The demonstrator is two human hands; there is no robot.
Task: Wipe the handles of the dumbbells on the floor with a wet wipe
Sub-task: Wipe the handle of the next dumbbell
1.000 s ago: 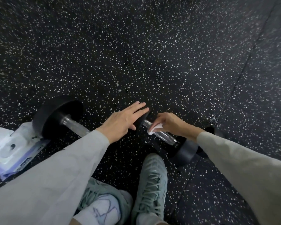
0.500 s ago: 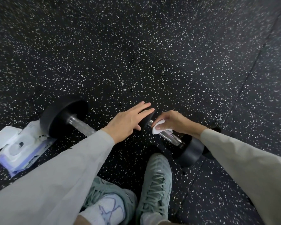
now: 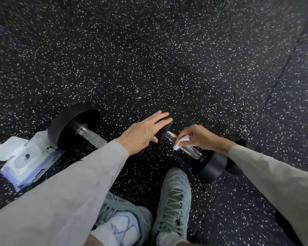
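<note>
Head view: the left hand (image 3: 144, 133) lies flat with straight fingers on the dark end weight (image 3: 163, 129) of the right dumbbell (image 3: 199, 153), pressing on it without curling around it. Just to the right of that hand, the right hand (image 3: 198, 137) curls its fingers around a folded white wet wipe (image 3: 180, 142) and holds it against the shiny metal handle (image 3: 187, 148) of the same dumbbell. The handle runs from the weight under the left hand down to a second black weight (image 3: 213, 167) below the right wrist. To the left of the left hand and partly behind its grey sleeve (image 3: 64, 189), the other dumbbell (image 3: 75, 128) lies on the speckled black floor (image 3: 149, 50), one weight and part of its handle showing. Further left, touching or just beside that weight, sits a pack of wipes (image 3: 23, 166) with its lid flipped open. Below both hands, two grey-green shoes (image 3: 172, 201) stand on the floor.
</note>
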